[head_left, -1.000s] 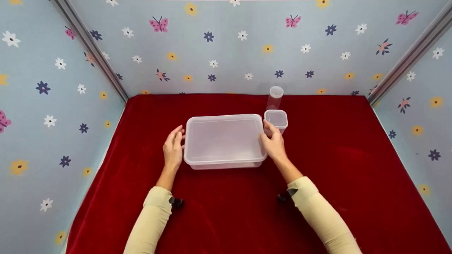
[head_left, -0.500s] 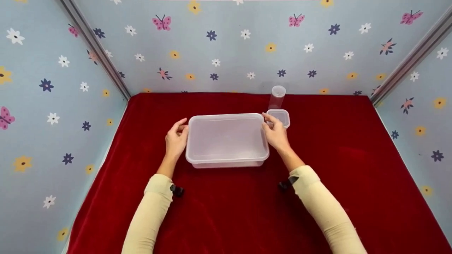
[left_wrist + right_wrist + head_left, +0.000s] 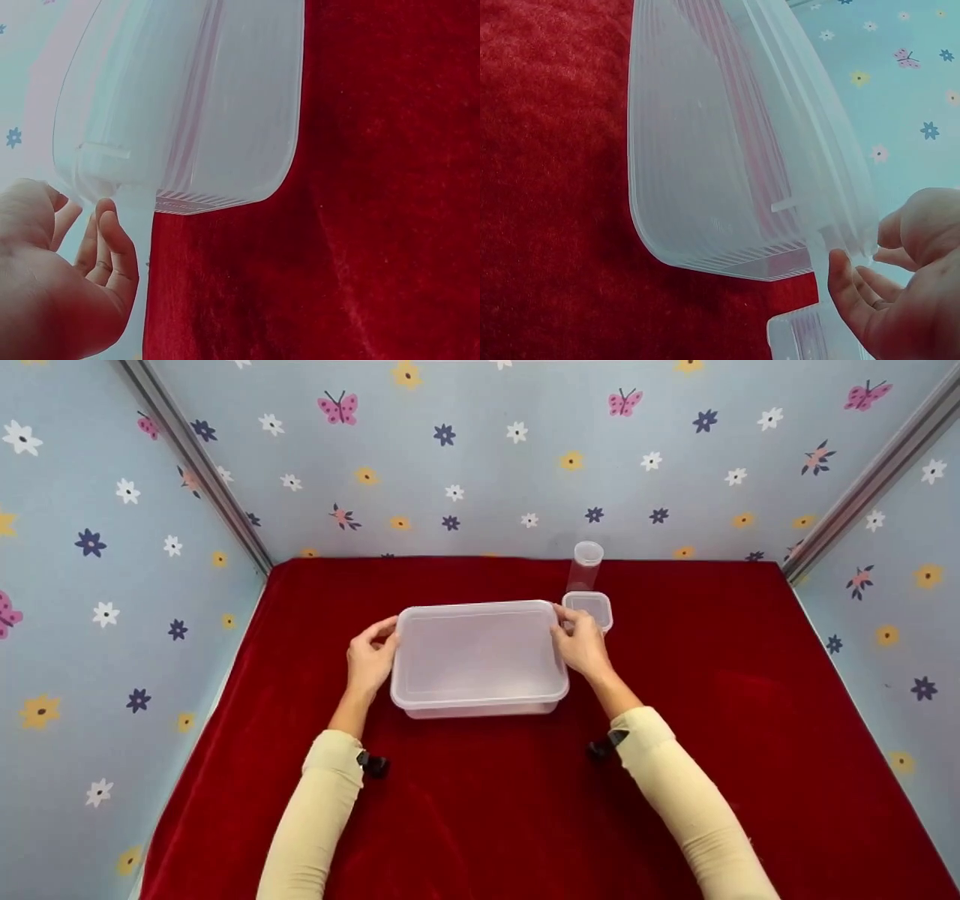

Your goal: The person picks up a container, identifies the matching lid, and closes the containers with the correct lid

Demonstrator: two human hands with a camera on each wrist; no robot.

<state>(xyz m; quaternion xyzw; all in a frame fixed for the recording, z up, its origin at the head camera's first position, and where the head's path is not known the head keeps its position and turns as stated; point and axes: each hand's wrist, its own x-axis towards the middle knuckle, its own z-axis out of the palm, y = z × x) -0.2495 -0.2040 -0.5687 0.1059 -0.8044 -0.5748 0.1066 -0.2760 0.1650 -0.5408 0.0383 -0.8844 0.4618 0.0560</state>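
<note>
A large clear rectangular box [image 3: 478, 656] with its lid on sits on the red cloth [image 3: 487, 802]. My left hand [image 3: 369, 654] grips the lid's left edge, thumb on top and fingers curled under the rim. My right hand [image 3: 581, 643] grips the right edge the same way. In the left wrist view the box [image 3: 187, 105] fills the top, with the left hand [image 3: 67, 277] curled below its side tab. From the right wrist, the box [image 3: 712, 150] and the right hand [image 3: 900, 285] at its rim are visible.
A small square lidded tub [image 3: 590, 607] stands just beyond my right hand, also seen from the right wrist [image 3: 802, 337]. A tall clear cylinder [image 3: 585, 564] stands behind it by the back wall. Floral walls close in the cloth on three sides.
Both hands have closed in from beside the box onto the lid's side edges and slid slightly toward its far end. The box has stayed in place.
</note>
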